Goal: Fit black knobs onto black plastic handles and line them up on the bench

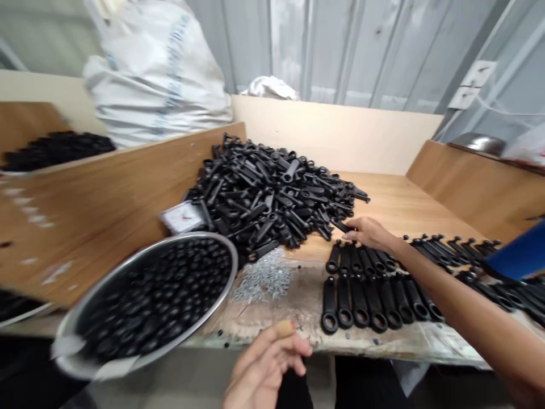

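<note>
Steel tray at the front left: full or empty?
Full: the steel tray holds round black parts covering its whole floor, packed close together inside the rim.

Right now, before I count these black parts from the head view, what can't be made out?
All in the head view:
Black part in the right hand: the hand hides its end.
Blue object: cut off by the right edge, kind unclear.
Black parts behind the wooden board: the board hides them.
White dial: blurred, its reading too small.
Steel tray: its round black pieces are blurred and uncountable.
</note>
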{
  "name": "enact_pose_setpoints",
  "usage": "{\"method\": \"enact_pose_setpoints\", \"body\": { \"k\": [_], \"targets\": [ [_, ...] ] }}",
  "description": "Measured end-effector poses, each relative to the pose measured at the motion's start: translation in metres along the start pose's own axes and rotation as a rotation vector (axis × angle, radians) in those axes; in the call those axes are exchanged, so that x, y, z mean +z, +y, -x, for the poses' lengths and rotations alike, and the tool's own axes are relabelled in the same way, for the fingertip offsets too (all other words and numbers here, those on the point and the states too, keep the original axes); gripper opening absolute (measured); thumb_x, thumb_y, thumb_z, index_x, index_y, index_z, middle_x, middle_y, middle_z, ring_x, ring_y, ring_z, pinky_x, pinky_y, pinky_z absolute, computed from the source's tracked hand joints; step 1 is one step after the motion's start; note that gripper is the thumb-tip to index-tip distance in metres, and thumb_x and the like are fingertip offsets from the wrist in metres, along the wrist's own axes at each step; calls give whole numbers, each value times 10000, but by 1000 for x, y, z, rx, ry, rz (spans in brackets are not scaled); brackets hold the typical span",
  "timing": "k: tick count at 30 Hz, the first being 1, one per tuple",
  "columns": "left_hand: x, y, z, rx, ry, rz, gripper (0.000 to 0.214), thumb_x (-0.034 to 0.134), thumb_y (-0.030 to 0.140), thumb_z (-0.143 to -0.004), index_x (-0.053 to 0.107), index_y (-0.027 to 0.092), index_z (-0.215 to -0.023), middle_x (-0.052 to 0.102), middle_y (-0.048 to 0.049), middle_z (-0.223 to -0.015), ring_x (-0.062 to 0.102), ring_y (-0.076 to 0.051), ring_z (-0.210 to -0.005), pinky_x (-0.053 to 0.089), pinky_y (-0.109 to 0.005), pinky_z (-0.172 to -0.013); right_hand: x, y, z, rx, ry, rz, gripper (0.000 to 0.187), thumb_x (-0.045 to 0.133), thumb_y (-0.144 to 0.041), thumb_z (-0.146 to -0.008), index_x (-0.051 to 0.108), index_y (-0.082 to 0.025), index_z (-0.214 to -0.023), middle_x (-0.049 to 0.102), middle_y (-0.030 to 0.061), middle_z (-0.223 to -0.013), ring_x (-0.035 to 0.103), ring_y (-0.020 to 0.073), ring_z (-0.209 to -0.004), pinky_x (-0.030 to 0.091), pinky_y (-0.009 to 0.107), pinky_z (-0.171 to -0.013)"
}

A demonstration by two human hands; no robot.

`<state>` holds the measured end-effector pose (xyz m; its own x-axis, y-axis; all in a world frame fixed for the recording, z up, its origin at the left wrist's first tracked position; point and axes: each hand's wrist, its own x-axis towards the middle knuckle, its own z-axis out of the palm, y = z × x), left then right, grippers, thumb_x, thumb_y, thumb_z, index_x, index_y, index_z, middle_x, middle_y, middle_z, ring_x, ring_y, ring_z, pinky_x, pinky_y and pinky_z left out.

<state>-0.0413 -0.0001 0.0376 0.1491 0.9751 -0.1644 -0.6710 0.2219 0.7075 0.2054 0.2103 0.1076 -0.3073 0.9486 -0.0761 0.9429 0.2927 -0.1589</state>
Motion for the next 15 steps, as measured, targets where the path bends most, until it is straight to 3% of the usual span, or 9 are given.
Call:
{"method": "enact_pose_setpoints", "body": {
  "k": [3, 5, 7, 9, 11, 13, 15],
  "targets": [
    [0, -26, -4, 27, 35, 90, 405, 636, 357, -677, 624, 147, -1023, 604, -161, -1052, 503, -287, -1012, 419, -349, -722, 17, -63, 45, -265, -49, -193, 238, 492, -379, -794, 619, -178, -815, 627, 5, -711, 585, 158, -694, 386, 212, -572],
    [0, -36, -1, 75, 26, 189, 461, 620, 377, -697, 575, 166, -1104, 549, -145, -1158, 467, -285, -1076, 422, -349, -748, 36, -108, 78, -436, -84, -349, 259, 504, -350, -783, 590, -198, -974, 647, 14, -792, 596, 164, -710, 414, 225, -604],
    [-1, -38, 7, 86, 59, 324, 411, 585, 385, -734, 579, 178, -1089, 560, -116, -1140, 487, -252, -1062, 417, -327, -784, 53, -148, 106, -534, -258, -314, 322, 500, -295, -771, 557, -192, -1070, 658, 49, -792, 608, 189, -657, 423, 253, -564],
    [-5, -34, 17, 59, 121, 454, 333, 550, 374, -769, 597, 195, -1046, 591, -81, -1084, 521, -211, -1013, 415, -296, -799, 64, -177, 121, -584, -278, -180, 402, 546, -285, -729, 548, -132, -1101, 653, 133, -878, 619, 259, -722, 433, 305, -587],
    [-12, -25, 26, 18, 189, 530, 281, 524, 348, -793, 596, 206, -1024, 613, -57, -1015, 552, -176, -937, 427, -274, -780, 64, -194, 121, -668, -297, -178, 339, 562, -298, -737, 578, -150, -1041, 655, 126, -883, 621, 255, -748, 431, 295, -602],
    [-22, -14, 31, 48, 259, 531, 241, 506, 300, -804, 584, 189, -1003, 623, -54, -952, 570, -155, -845, 446, -271, -730, 56, -201, 107, -762, -301, -286, 202, 524, -287, -792, 602, -211, -962, 665, 50, -835, 618, 180, -714, 415, 235, -600],
    [-34, -7, 34, 116, 311, 455, 206, 487, 242, -803, 566, 162, -975, 626, -57, -869, 577, -151, -750, 456, -264, -631, 45, -204, 85, -788, -211, -347, 152, 476, -263, -832, 616, -224, -877, 654, 5, -754, 591, 124, -640, 380, 199, -567]
  ]
}}
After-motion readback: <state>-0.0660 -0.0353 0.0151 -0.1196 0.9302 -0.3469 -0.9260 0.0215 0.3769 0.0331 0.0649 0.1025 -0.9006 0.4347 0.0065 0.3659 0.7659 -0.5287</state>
